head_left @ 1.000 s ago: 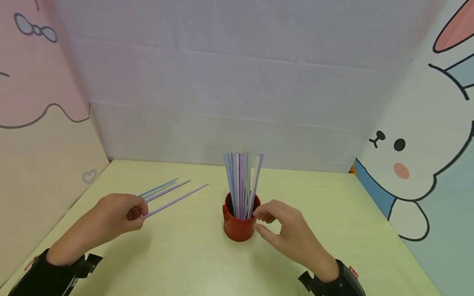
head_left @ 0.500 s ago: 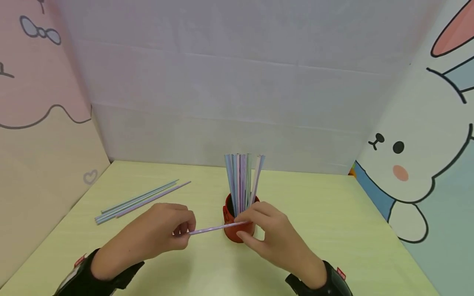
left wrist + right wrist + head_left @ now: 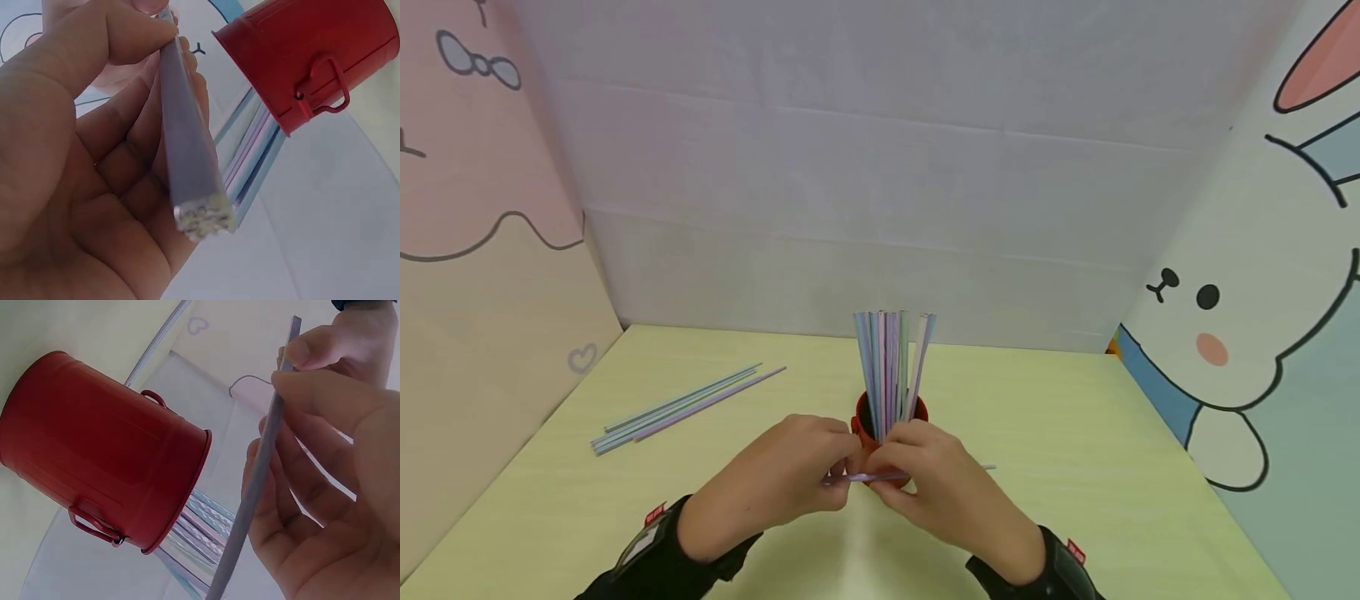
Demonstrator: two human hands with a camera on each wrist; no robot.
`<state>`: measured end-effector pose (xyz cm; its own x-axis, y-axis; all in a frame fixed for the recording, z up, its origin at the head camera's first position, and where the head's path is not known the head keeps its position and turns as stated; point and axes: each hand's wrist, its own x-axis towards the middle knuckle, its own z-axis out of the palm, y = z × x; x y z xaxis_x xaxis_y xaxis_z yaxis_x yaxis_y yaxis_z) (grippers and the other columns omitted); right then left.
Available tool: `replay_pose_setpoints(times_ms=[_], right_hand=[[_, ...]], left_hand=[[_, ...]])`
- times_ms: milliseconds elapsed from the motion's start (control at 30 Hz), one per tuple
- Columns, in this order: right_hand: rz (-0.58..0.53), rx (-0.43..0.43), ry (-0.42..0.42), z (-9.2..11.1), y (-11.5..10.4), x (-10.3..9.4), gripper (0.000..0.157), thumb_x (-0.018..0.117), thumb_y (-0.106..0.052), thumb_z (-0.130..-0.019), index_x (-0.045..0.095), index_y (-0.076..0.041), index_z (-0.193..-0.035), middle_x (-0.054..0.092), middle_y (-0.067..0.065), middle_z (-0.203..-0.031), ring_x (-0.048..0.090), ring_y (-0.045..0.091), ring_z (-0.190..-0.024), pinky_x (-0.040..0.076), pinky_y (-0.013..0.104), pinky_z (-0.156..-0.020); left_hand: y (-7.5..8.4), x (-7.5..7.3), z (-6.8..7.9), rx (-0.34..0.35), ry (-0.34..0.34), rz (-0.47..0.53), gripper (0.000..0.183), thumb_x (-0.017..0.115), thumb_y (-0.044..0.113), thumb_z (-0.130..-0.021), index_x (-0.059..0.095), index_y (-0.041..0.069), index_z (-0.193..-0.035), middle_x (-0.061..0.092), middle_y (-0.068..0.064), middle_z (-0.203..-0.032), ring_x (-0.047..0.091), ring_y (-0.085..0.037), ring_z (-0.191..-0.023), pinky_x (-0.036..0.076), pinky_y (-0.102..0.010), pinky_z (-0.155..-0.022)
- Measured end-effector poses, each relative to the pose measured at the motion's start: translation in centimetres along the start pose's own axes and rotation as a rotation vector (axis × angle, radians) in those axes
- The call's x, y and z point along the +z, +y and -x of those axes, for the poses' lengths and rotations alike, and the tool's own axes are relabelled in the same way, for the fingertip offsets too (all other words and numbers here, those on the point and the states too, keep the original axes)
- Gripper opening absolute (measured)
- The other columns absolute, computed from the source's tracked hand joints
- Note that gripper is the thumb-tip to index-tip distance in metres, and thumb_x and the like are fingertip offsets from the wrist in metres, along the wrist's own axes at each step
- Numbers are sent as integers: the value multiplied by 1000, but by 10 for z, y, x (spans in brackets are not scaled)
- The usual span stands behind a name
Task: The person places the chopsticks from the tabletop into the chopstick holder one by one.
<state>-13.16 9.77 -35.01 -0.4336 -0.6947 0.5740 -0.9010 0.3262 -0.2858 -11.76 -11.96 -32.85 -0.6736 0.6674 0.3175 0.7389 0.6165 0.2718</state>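
In front of the small red pail (image 3: 867,443), both hands hold one thin lilac stick (image 3: 867,477) level. My left hand (image 3: 782,471) pinches it near its left end. That blunt, ragged end (image 3: 205,219) points toward the left wrist camera. My right hand (image 3: 943,479) pinches the stick between thumb and fingers, close to the left fingertips, and its far end sticks out beyond the hand at the right. Upright in the pail stand several pastel sticks (image 3: 887,367) in blue, pink, purple, green and white. The hands hide the pail's lower front.
Several blue, green and purple sticks (image 3: 677,408) lie side by side on the pale yellow table (image 3: 1037,417) at the left. A white wall panel (image 3: 865,208) stands behind, with cartoon-printed panels at both sides. The pail (image 3: 106,450) has small side handles.
My left hand has carried the lilac stick rightward from the sticks on the table to the pail. My right hand has come forward of the pail and taken hold of the stick too.
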Motion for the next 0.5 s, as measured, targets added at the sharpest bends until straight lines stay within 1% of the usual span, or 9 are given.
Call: replay_pose_setpoints(times_ms=[133, 233, 300, 367, 400, 433, 500], right_hand=[[25, 15, -18, 2, 1, 1, 16, 79, -10, -78, 68, -16, -87, 58, -9, -90, 51, 1, -84, 47, 13, -74], [53, 19, -43, 3, 3, 0, 15, 80, -12, -78, 68, -16, -87, 59, -10, -89, 51, 2, -83, 47, 15, -74], [74, 22, -61, 3, 4, -1, 16, 80, -14, -78, 67, -17, -87, 59, -10, -89, 50, 3, -82, 47, 17, -74], [83, 34, -83, 4, 6, -5, 16, 79, -15, -79, 67, -18, -88, 59, -11, -89, 51, 4, -82, 47, 16, -74], [79, 44, -91, 4, 7, -7, 16, 79, -15, -79, 67, -17, -88, 59, -11, -89, 51, 3, -81, 48, 16, -74], [71, 52, -95, 4, 8, -10, 16, 79, -14, -79, 67, -17, -88, 59, -11, -89, 51, 3, -81, 48, 15, -73], [31, 67, -90, 5, 11, -18, 16, 78, -12, -79, 67, -17, -89, 59, -11, -88, 52, 2, -79, 50, 15, -70]], left_hand=[[3, 2, -5, 16, 2, 1, 23, 65, 2, -72, 55, 22, -72, 48, 13, -68, 41, -3, -60, 34, -17, -52], [4, 1, -7, 12, -20, 18, 21, 66, 2, -73, 57, 21, -73, 49, 12, -69, 43, -4, -61, 36, -18, -53], [2, -2, -7, -9, -40, 54, 19, 69, 6, -77, 60, 22, -76, 52, 14, -72, 46, -3, -64, 40, -17, -55], [0, -7, -7, -40, -47, 94, 13, 73, 14, -82, 64, 23, -82, 54, 15, -76, 49, -2, -67, 44, -18, -58], [-3, -10, -7, -59, -41, 110, 10, 73, 19, -84, 65, 25, -85, 55, 17, -77, 50, -2, -68, 46, -18, -58], [-6, -13, -7, -77, -21, 127, 7, 72, 24, -86, 66, 26, -88, 56, 18, -78, 51, -1, -68, 47, -19, -58], [-16, -18, -7, -110, 53, 146, 8, 69, 31, -89, 66, 27, -95, 57, 19, -79, 52, 0, -67, 48, -21, -58]])
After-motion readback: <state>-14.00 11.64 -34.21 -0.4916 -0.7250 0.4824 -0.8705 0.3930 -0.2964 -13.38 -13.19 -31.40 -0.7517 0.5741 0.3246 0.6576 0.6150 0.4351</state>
